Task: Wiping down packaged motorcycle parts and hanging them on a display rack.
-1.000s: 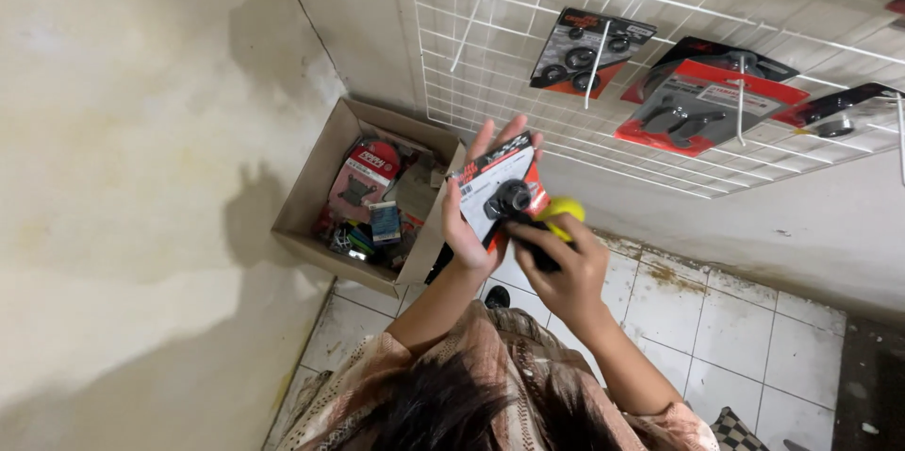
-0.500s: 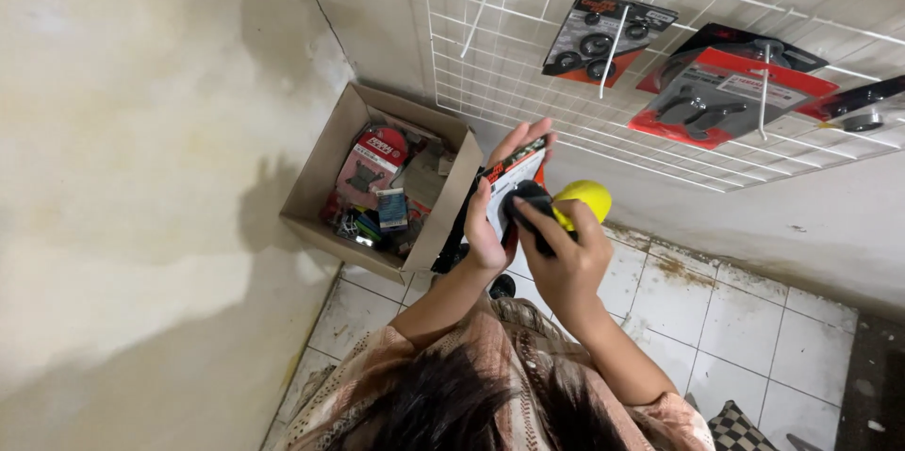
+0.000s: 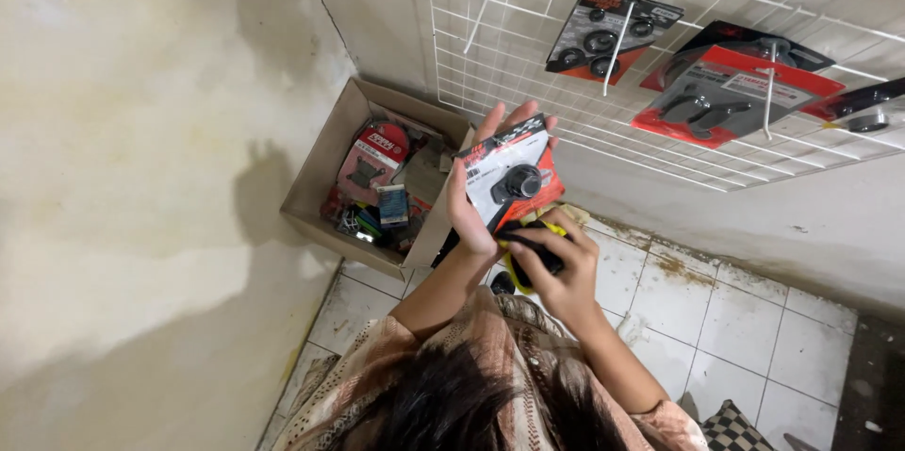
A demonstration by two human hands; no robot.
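**Head view: both your hands on a carded part, above the cardboard box**

Head view, looking down past your hair and patterned sleeves. Take the open cardboard box (image 3: pixel 325 178) in the corner as your landmark. It sits on the tiled floor (image 3: pixel 754 319) against the stained wall (image 3: pixel 123 178), and it holds more packaged parts, among them a red blister pack (image 3: pixel 372 161).

Just right of the box, and above its right flap, your left hand (image 3: pixel 471 211) is clamped on a blister pack with a black round part (image 3: pixel 509 178) on a red, white and black card. Your fingers reach up behind the card and your thumb presses on its left edge, so the card faces you, tilted.

Right below that pack, a little further from the box, your right hand (image 3: pixel 551 267) is curled shut on a black and yellow object (image 3: pixel 523 258). Most of it is covered by your fingers, so you cannot tell what it is. It touches the lower edge of the card.

Up and to the right of the box, a white wire grid panel (image 3: pixel 490 55) hangs on the wall. On its hooks are a black carded set of rings (image 3: pixel 603 36) and, further right, a red carded pack (image 3: pixel 726 88).
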